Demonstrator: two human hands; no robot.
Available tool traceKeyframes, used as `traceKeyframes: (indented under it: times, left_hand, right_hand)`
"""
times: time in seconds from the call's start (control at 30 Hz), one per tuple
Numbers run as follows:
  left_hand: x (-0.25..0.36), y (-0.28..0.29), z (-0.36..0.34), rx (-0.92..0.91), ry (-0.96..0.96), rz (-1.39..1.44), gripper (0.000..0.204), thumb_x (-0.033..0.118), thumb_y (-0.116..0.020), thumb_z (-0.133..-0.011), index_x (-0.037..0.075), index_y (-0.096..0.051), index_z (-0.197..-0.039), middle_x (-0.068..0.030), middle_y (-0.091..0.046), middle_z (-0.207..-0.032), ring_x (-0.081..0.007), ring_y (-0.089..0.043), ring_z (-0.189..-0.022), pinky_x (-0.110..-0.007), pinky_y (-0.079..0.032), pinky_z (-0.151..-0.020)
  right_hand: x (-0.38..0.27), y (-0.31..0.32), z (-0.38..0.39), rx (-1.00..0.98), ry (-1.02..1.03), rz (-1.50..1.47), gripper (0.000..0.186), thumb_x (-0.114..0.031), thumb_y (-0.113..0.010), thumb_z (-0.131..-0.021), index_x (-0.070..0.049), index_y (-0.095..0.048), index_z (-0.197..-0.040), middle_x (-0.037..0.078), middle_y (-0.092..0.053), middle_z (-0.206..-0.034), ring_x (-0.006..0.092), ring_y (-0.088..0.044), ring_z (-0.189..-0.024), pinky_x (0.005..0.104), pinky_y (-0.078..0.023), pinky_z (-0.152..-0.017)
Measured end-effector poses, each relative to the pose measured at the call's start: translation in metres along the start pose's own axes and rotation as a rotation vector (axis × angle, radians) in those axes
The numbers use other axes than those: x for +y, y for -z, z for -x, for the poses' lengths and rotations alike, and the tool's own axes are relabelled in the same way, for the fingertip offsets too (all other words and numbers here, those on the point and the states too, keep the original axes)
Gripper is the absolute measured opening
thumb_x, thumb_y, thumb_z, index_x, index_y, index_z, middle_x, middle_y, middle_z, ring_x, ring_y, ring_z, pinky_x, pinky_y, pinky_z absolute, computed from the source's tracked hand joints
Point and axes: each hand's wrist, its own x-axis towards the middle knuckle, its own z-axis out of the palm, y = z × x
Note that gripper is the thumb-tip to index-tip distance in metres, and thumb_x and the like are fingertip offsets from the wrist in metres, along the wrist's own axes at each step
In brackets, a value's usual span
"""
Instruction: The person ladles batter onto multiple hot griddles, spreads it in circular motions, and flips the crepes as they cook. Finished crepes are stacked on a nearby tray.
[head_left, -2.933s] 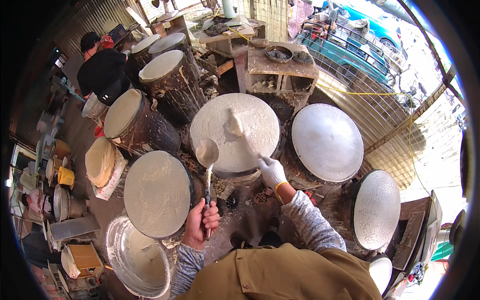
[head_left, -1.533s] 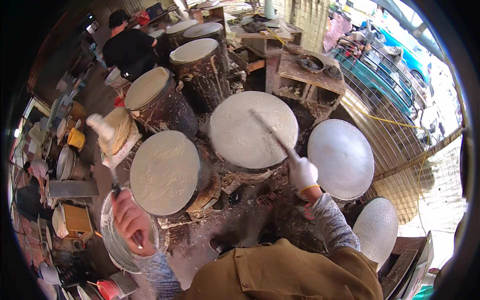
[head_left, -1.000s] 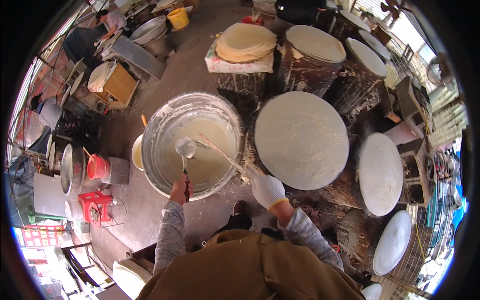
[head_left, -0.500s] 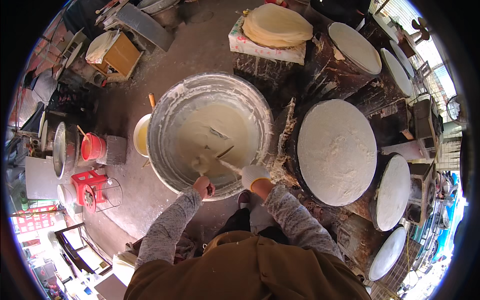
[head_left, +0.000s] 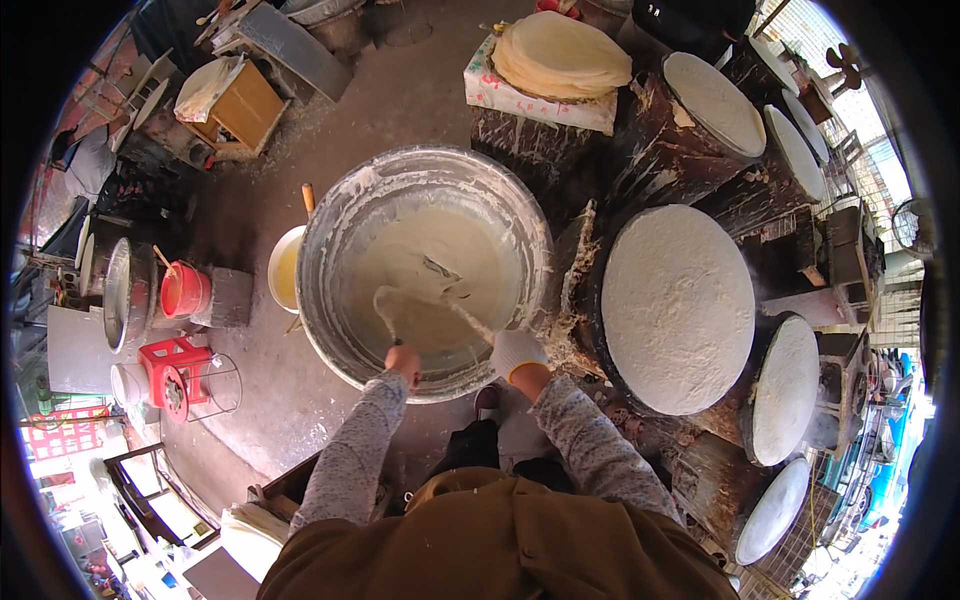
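A large round metal basin (head_left: 322, 330) of pale, thin batter (head_left: 420, 235) stands in front of me. Over its near rim, my bare left hand (head_left: 403, 364) is closed round the handle of a batter-coated scoop (head_left: 386, 306); the exact form of its head is hard to make out. My right hand (head_left: 518, 352), in a white glove, is closed on a batter-coated stick (head_left: 472, 322) that slants left over the batter. The stick's far end lies close to the scoop, and I cannot tell its shape. Dark slivers (head_left: 440, 268) show on the batter's surface.
Right of the basin is a large round griddle (head_left: 680, 310) covered with a pale sheet, with another griddle (head_left: 785, 390) beyond it. Stacked flat pancakes (head_left: 562, 55) sit on a box at the back. A yellow-filled bowl (head_left: 287, 268), red bucket (head_left: 185, 290) and red stool (head_left: 175, 365) stand left.
My left hand has turned and moved slightly up, and its scoop now shows farther out over the batter. My right hand has shifted a little right with the stick.
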Motion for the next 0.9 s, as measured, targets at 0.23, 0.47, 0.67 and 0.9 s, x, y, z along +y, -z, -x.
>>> traceKeyframes:
  times: [0.23, 0.47, 0.67, 0.9]
  left_hand:
    - [0.075, -0.004, 0.056, -0.23, 0.318, 1.057, 0.033, 0.033, -0.048, -0.098, 0.015, -0.041, -0.07, 0.001, -0.039, -0.055, -0.0115, -0.035, -0.042, -0.028, -0.03, -0.037]
    - [0.098, 0.08, 0.174, -0.191, -0.072, 0.963, 0.03, 0.04, -0.045, -0.1, 0.016, -0.044, -0.082, 0.0029, -0.037, -0.058, -0.008, -0.035, -0.043, -0.025, -0.027, -0.037]
    - [0.169, 0.173, 0.264, 0.034, -0.476, 0.787, 0.036, 0.043, -0.044, -0.101, 0.012, -0.049, -0.085, 0.0023, -0.038, -0.058, -0.0081, -0.033, -0.04, -0.024, -0.025, -0.035]
    - [0.229, 0.231, 0.337, 0.535, -0.802, 0.428, 0.034, 0.034, -0.043, -0.104, 0.008, -0.047, -0.082, 0.001, -0.042, -0.058, -0.0065, -0.038, -0.04, -0.022, -0.03, -0.035]
  right_hand:
    - [0.01, -0.027, 0.023, 0.016, 0.113, -0.195, 0.031, -0.024, -0.049, -0.092, -0.006, -0.062, -0.113, 0.024, -0.067, -0.097, 0.0424, -0.065, -0.092, 0.0498, -0.053, -0.08]
    - [0.024, 0.031, 0.087, 0.42, 0.452, -0.467, 0.036, -0.022, -0.055, -0.091, -0.006, -0.062, -0.123, 0.024, -0.067, -0.096, 0.0403, -0.066, -0.084, 0.0464, -0.054, -0.076]
    - [-0.016, 0.155, 0.149, 0.204, 0.539, -0.871, 0.036, -0.02, -0.057, -0.096, -0.004, -0.059, -0.128, 0.009, -0.064, -0.064, 0.0133, -0.058, -0.048, 0.0266, -0.047, -0.045]
    - [-0.046, 0.236, 0.188, 0.12, 0.682, -1.063, 0.04, -0.015, -0.051, -0.098, -0.007, -0.053, -0.137, -0.002, -0.055, -0.06, 0.0038, -0.048, -0.045, 0.0194, -0.038, -0.04]
